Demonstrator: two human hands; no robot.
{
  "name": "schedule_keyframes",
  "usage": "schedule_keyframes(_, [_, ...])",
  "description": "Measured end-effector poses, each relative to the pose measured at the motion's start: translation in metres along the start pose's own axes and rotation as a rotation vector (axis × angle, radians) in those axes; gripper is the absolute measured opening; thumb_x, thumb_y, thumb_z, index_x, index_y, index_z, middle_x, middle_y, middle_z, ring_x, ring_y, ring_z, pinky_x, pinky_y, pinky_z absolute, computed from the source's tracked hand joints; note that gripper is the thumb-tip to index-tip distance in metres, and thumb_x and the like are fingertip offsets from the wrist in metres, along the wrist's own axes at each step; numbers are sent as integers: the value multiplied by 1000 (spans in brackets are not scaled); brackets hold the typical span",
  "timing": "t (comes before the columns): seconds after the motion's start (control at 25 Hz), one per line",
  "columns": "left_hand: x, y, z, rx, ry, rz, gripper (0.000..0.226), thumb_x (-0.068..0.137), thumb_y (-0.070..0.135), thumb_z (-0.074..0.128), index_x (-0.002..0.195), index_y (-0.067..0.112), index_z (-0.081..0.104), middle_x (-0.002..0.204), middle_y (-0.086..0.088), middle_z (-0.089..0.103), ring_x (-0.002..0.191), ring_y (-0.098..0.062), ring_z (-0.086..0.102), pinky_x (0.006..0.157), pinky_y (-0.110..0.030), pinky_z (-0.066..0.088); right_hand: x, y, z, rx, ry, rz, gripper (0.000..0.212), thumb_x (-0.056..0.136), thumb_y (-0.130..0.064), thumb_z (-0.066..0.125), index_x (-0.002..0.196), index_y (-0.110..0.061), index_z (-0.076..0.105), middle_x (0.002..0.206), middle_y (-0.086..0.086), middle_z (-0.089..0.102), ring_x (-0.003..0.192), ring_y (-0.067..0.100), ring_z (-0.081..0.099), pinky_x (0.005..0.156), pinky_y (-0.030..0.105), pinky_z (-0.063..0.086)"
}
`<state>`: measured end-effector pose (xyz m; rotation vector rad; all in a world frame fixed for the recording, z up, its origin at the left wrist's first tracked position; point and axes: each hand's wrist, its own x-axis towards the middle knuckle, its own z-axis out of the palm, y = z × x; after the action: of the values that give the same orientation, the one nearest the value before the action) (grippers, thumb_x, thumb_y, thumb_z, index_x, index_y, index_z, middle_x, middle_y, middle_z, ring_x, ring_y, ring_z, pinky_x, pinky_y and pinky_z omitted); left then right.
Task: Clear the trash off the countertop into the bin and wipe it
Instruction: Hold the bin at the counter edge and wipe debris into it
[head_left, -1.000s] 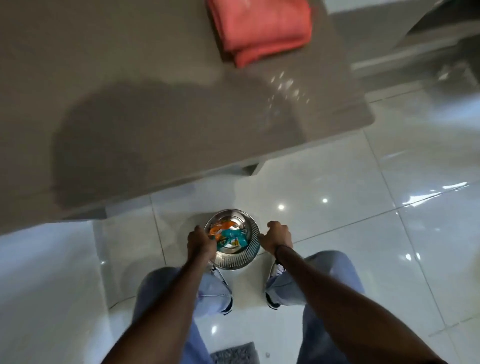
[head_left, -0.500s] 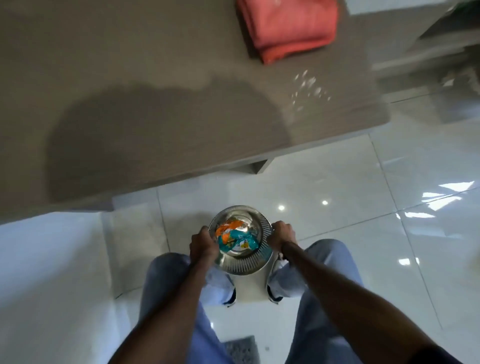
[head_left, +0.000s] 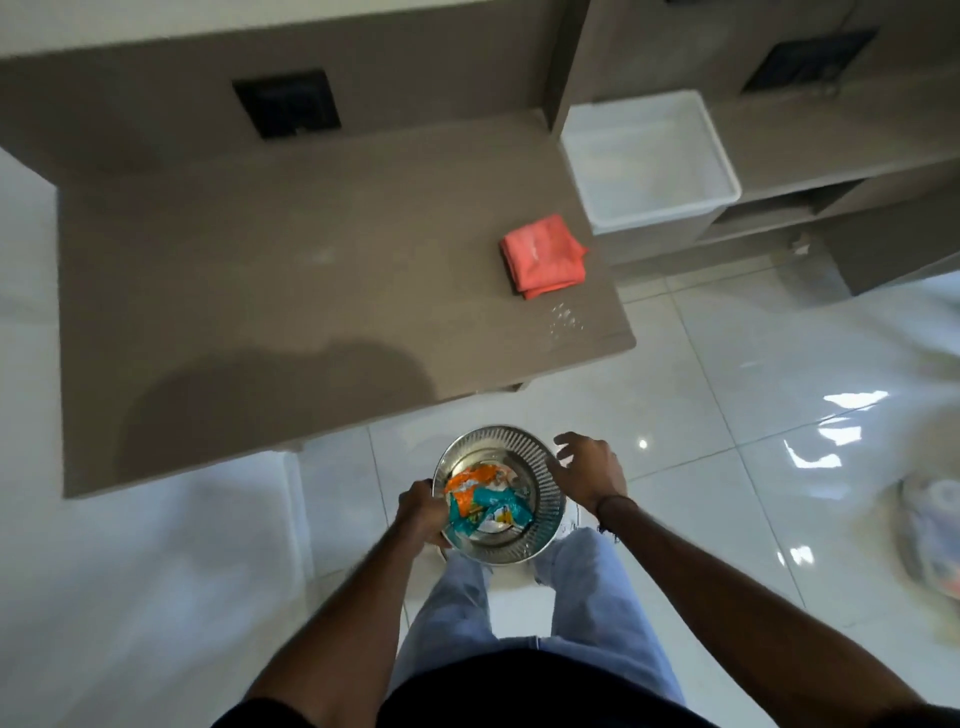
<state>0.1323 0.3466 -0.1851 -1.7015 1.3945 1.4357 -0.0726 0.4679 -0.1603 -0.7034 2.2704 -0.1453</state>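
A round steel bin (head_left: 540, 462) is held low in front of my legs, above the white floor. Orange and teal wrappers (head_left: 480, 501) lie inside it. My left hand (head_left: 422, 512) grips the bin's left rim. My right hand (head_left: 589, 470) hovers at the right rim with fingers spread, off the metal. On the brown countertop (head_left: 260, 270) a folded coral cloth (head_left: 543, 254) lies near the right end, with small white crumbs (head_left: 563, 322) just in front of it.
A white plastic tub (head_left: 649, 156) sits on a lower shelf right of the countertop. Two dark wall sockets (head_left: 285, 104) are set in the back panel. The glossy tiled floor (head_left: 753, 415) spreads to the right, with a blurred object (head_left: 935, 530) at the far right edge.
The view has risen and pulled back, so the whole countertop now shows. The bin has come up with my hands. My right hand has let go of the rim and spread its fingers.
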Motion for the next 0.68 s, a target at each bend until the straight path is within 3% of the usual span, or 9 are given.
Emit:
schedule_keyframes(0.04, [-3,-5,2,-24,-5,-37,29,96,11,61,123,4,68,120,-25,73,95,-40,79,74,-55,68,2,-5,-2,2,74,-74,31,86,-39,64,114,-25,71,98,-8,78,89,18,72,81,34,59])
schedule_keyframes(0.12, [-10,19,-22,-57,29,102,29,98,13,60,123,2,68,121,-26,73,101,-41,77,79,-56,67,8,-40,-59,5,392,-243,24,85,-37,63,105,-27,72,89,-10,76,79,15,71,70,35,61])
schedule_keyframes(0.24, [6,6,-28,11,81,119,32,98,13,59,126,0,67,127,-27,71,114,-42,72,94,-53,64,39,-74,-100,-81,621,-453,29,84,-31,60,109,-20,71,99,1,74,90,25,69,72,36,58])
schedule_keyframes(0.36, [3,-7,-26,31,90,88,33,98,14,59,127,0,65,128,-26,70,115,-42,71,93,-54,64,80,-98,-139,-353,571,-488,52,78,-23,61,130,-19,59,130,6,62,117,32,60,91,42,49])
schedule_keyframes(0.52, [8,-8,-30,-19,117,62,31,99,14,61,127,2,64,125,-24,70,107,-42,74,77,-58,67,137,-126,-176,-713,291,-510,79,83,-27,67,153,-25,31,160,4,30,148,28,29,117,53,29])
schedule_keyframes(0.6, [11,-9,-32,-38,111,40,31,98,10,62,127,4,64,124,-24,71,104,-42,75,74,-58,67,158,-131,-180,-767,228,-513,83,85,-31,70,155,-27,25,161,4,28,148,30,26,115,56,31])
schedule_keyframes(0.68, [12,-9,-33,-39,103,35,31,97,10,62,128,5,63,124,-23,70,104,-41,75,73,-56,68,173,-137,-181,-743,256,-522,79,84,-23,70,152,-28,31,154,4,37,142,33,34,105,54,42])
